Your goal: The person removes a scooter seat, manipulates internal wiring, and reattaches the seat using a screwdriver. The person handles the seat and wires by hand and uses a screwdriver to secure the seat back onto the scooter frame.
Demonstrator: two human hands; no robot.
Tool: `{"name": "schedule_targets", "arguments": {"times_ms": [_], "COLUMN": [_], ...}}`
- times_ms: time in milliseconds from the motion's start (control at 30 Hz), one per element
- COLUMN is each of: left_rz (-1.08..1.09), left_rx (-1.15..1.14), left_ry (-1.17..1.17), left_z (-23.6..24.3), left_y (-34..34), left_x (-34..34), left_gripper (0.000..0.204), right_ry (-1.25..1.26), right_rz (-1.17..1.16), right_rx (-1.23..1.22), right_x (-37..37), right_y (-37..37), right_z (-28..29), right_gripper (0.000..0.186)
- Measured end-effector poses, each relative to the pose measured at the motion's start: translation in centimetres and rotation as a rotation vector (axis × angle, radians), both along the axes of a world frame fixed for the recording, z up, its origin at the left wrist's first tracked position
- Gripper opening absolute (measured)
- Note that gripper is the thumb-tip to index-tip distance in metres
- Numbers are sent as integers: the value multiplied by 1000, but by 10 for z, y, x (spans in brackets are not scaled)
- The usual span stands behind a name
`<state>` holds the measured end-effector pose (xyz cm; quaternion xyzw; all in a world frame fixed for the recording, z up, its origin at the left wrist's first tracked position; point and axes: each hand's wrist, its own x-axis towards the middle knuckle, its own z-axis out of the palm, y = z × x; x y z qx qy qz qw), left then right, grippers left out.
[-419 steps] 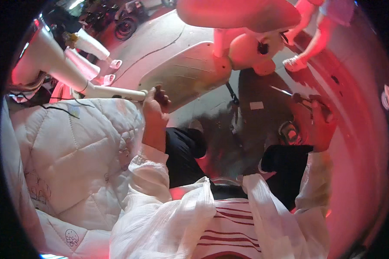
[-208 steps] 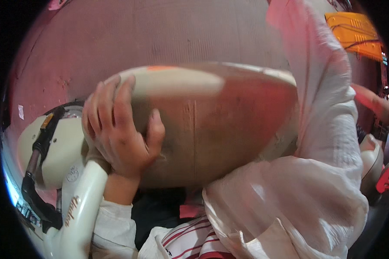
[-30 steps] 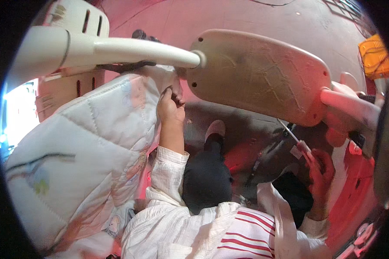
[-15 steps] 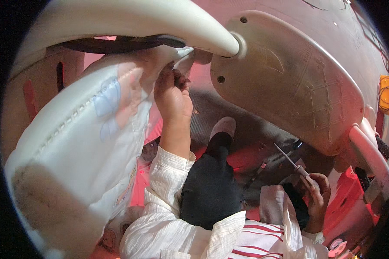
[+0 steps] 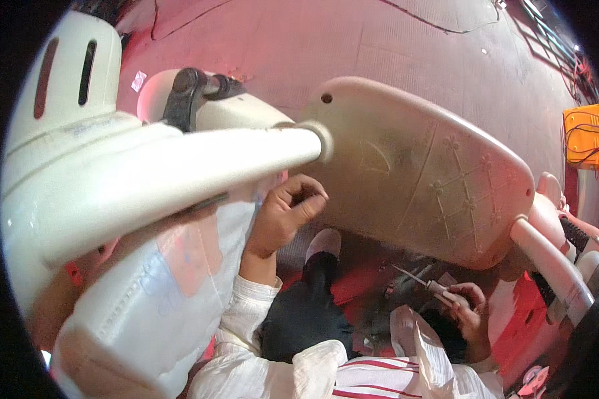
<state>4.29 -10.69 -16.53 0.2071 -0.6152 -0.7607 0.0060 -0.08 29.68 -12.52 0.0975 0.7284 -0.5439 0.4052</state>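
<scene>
A beige moulded board (image 5: 419,179), with holes at its corners and raised patterns, hangs before me, joined to a white tube (image 5: 180,166) from the left and another tube (image 5: 552,266) at lower right. My left hand (image 5: 289,209) is closed just under the left tube's collar, beside the board; what its curled fingers hold, if anything, I cannot make out. My right hand (image 5: 466,309) is closed on a screwdriver (image 5: 432,287), its thin shaft pointing up-left below the board. A padded, pastel-printed cover (image 5: 153,292) lies below the left tube, beside my left forearm.
A white slotted part (image 5: 70,80) stands at upper left, beside a black bracket (image 5: 183,93). An orange plastic panel (image 5: 589,133) with cables is at the right, below a metal rack. Cables (image 5: 439,30) cross the pinkish floor. My foot (image 5: 323,243) shows under the board.
Since half a second ago my view has shifted, putting board and tubes lower in frame. My left hand has turned with fingers curled rightward. The screwdriver remains in my right hand.
</scene>
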Motion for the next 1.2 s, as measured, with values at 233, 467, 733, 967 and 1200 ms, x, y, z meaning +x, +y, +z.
{"name": "schedule_targets", "arguments": {"times_ms": [233, 467, 733, 967, 1200], "left_rz": [-186, -154, 0, 40, -104], "left_rx": [5, -650, -874, -713, 641], "left_ry": [200, 394, 465, 438, -114], "left_z": [-12, -47, -44, -32, 23], "left_y": [-3, 4, 10, 29, 101], "left_x": [-41, -82, -75, -79, -58], "left_gripper": [6, 10, 10, 13, 21], "right_ry": [-73, -24, 132, 293, 468], "right_rz": [5, 61, 117, -188, -380], "right_rx": [51, -42, -156, -168, -258], "right_x": [-20, -51, -55, -11, 35], "right_y": [-7, -26, -23, -16, -6], "right_z": [2, 0, 29, 52, 73], "right_gripper": [51, 27, 27, 29, 43]}}
